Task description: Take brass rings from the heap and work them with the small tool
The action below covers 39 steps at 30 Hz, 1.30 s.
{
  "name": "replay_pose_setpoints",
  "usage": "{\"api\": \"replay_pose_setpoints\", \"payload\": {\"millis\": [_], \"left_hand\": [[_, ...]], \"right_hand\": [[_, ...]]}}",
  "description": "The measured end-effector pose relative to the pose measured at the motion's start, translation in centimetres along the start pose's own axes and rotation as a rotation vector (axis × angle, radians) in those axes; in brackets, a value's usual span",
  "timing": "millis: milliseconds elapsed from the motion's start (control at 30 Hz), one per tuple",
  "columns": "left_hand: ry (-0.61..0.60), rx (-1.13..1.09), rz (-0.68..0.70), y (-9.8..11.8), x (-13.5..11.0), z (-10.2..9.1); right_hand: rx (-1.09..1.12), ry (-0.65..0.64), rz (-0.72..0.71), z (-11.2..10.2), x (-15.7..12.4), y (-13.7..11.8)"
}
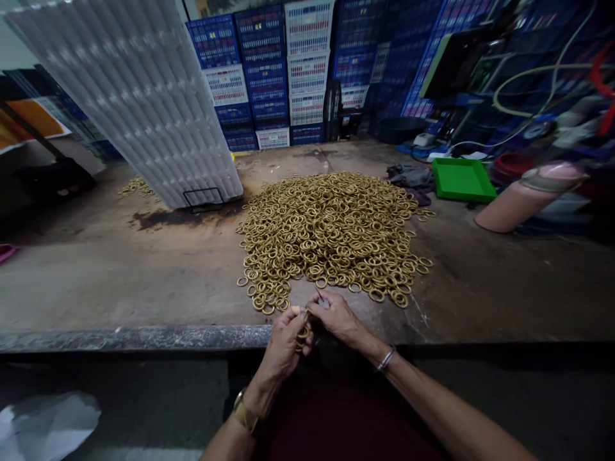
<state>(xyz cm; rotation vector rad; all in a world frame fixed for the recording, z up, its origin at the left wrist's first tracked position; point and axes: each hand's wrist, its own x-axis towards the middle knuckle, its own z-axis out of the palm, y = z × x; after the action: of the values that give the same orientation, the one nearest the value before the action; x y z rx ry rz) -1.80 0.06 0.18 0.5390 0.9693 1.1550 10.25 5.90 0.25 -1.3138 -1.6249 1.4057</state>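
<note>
Fingers [294,315] of left hand [283,346] curled shut around a few brass rings [303,336].
right hand [337,317] pinched tight by ring pile [331,234] on bench [120,288]; contents too small to tell.

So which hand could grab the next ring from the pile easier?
Probably the right hand: it sits closest to the ring pile, while the left hand holds a few rings.

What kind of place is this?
Probably a small factory or parts workshop: a heap of small brass-coloured metal rings on a worn, stained workbench, with stacked blue and white plastic crates behind.
</note>
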Motion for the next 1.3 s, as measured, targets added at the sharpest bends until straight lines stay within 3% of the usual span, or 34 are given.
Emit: {"api": "replay_pose_setpoints", "payload": {"millis": [200, 333, 467, 600, 767, 1133, 1300], "left_hand": [[-0.006, -0.018, 0.001, 0.0, -0.1, 0.1], [-0.014, -0.028, -0.002, 0.0, 0.0, 0.2], [0.003, -0.024, 0.018, 0.3, 0.0, 0.2], [0.037, 0.021, 0.061, 0.3, 0.0, 0.3], [0.048, 0.112, 0.101, 0.0, 0.0, 0.2], [0.054, 0.123, 0.107, 0.2, -0.5, 0.4], [-0.071, 0.132, -0.088, 0.9, -3.0, 0.0]], "right_hand": [[0.114, -0.029, 0.03, 0.0, 0.0, 0.0], [0.065, 0.016, 0.021, -0.1, 0.2, 0.7], [-0.168, 0.095, -0.117, -0.5, 0.0, 1.6], [-0.456, 0.009, -0.316, -0.7, -0.9, 2.1], [-0.627, -0.051, -0.379, -0.5, -1.7, 1.8], [-0.809, -0.052, -0.302, -0.1, -1.6, 1.9], [-0.898, 0.051, -0.176, -1.0, -1.1, 1.5]]}}
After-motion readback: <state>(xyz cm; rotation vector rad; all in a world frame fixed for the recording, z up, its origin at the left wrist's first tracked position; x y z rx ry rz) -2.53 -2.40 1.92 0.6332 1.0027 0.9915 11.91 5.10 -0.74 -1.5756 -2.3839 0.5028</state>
